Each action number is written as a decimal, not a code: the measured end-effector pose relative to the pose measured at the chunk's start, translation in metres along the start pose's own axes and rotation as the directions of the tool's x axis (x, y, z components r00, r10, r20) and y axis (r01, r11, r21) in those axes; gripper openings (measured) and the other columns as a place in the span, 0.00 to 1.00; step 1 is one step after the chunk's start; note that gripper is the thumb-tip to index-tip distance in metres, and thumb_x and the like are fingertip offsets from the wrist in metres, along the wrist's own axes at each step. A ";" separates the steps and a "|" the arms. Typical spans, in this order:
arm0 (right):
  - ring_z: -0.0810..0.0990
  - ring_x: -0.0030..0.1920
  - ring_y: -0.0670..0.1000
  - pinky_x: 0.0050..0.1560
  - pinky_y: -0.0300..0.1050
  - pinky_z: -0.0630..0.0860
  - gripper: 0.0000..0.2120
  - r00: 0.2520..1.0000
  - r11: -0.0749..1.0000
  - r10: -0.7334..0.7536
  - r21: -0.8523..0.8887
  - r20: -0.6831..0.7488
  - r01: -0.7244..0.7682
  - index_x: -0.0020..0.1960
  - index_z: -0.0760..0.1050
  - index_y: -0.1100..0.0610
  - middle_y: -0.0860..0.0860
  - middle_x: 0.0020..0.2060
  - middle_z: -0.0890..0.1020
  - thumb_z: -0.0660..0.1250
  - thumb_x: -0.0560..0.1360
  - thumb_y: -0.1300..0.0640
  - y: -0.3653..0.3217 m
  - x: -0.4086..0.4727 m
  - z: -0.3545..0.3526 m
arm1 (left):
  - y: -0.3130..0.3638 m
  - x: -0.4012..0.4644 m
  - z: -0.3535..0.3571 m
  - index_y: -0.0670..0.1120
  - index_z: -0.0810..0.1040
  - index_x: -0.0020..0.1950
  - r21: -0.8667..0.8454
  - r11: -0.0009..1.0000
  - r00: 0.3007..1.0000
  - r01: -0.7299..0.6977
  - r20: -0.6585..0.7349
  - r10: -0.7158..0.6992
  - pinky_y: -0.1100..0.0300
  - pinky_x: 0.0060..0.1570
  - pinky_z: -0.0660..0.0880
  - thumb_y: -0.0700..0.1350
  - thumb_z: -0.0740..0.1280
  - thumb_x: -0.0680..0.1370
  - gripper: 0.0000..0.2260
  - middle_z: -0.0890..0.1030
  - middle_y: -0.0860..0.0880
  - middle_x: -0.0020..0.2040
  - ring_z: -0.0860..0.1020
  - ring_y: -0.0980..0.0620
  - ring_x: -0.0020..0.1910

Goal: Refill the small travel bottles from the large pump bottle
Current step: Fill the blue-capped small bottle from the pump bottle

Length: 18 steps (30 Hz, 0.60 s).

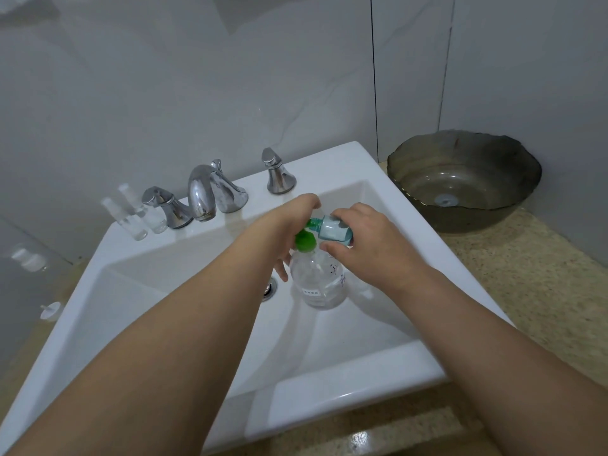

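Dim, flat, cool light; glare on the faucet; wide-angle bending at edges.

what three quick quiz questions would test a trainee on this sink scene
1. True or false: the right hand holds the small teal bottle tilted on its side.
2. Which colour is the pump head on the large clear bottle? A red, B green, C white.
3. Fill in: two clear spray bottles stand beside the ____ on the sink.

Key: 1 true; 2 B; 3 tap.
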State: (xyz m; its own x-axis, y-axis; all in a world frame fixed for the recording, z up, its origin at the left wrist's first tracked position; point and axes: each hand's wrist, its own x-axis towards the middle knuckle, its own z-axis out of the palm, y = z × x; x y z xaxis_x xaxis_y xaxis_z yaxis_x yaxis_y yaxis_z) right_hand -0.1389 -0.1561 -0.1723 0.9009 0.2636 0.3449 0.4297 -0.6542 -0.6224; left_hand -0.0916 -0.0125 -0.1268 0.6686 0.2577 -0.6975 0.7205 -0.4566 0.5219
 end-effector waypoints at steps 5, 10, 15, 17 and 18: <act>0.73 0.46 0.49 0.50 0.43 0.72 0.22 0.999 0.999 -0.027 0.023 -0.027 0.028 0.64 0.74 0.57 0.52 0.51 0.75 0.71 0.73 0.50 -0.002 0.000 -0.002 | 0.005 -0.004 -0.010 0.41 0.72 0.66 -0.052 0.998 0.998 0.026 0.066 -0.023 0.22 0.60 0.68 0.66 0.58 0.77 0.32 0.77 0.37 0.57 0.71 0.25 0.66; 0.74 0.47 0.49 0.51 0.44 0.73 0.22 0.999 0.999 -0.022 0.030 -0.026 0.022 0.65 0.73 0.56 0.51 0.51 0.75 0.71 0.73 0.50 -0.001 0.001 -0.001 | 0.003 -0.002 -0.006 0.43 0.73 0.67 -0.033 0.999 0.999 0.013 0.036 -0.012 0.24 0.56 0.72 0.63 0.55 0.79 0.28 0.77 0.38 0.63 0.74 0.26 0.62; 0.73 0.47 0.48 0.48 0.41 0.70 0.20 0.999 1.000 0.004 -0.011 0.040 -0.004 0.63 0.74 0.54 0.48 0.49 0.73 0.70 0.73 0.47 0.000 0.001 0.002 | -0.007 0.004 0.004 0.42 0.79 0.55 0.035 0.998 0.992 -0.052 -0.116 0.056 0.31 0.38 0.79 0.47 0.53 0.78 0.17 0.81 0.39 0.52 0.81 0.36 0.48; 0.73 0.46 0.48 0.46 0.41 0.69 0.19 0.998 1.000 0.006 -0.022 0.057 -0.005 0.62 0.74 0.53 0.47 0.48 0.73 0.70 0.74 0.47 0.000 0.000 0.002 | -0.009 0.005 0.006 0.41 0.80 0.55 0.038 0.998 0.990 -0.056 -0.131 0.060 0.33 0.35 0.80 0.43 0.53 0.76 0.18 0.81 0.39 0.50 0.81 0.38 0.46; 0.73 0.46 0.48 0.46 0.41 0.69 0.19 0.998 1.000 0.009 -0.022 0.058 -0.008 0.62 0.74 0.53 0.47 0.48 0.73 0.70 0.74 0.47 0.001 -0.001 0.002 | -0.010 0.005 0.007 0.41 0.80 0.55 0.036 0.998 0.990 -0.054 -0.130 0.058 0.34 0.34 0.80 0.43 0.53 0.76 0.18 0.81 0.39 0.50 0.81 0.38 0.46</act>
State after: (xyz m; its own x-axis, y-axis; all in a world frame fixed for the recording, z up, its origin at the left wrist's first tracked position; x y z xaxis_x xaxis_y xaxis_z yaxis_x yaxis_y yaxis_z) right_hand -0.1390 -0.1553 -0.1741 0.9067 0.2982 0.2982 0.4213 -0.6719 -0.6092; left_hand -0.0965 -0.0129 -0.1387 0.7276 0.3394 -0.5961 0.6763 -0.5001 0.5408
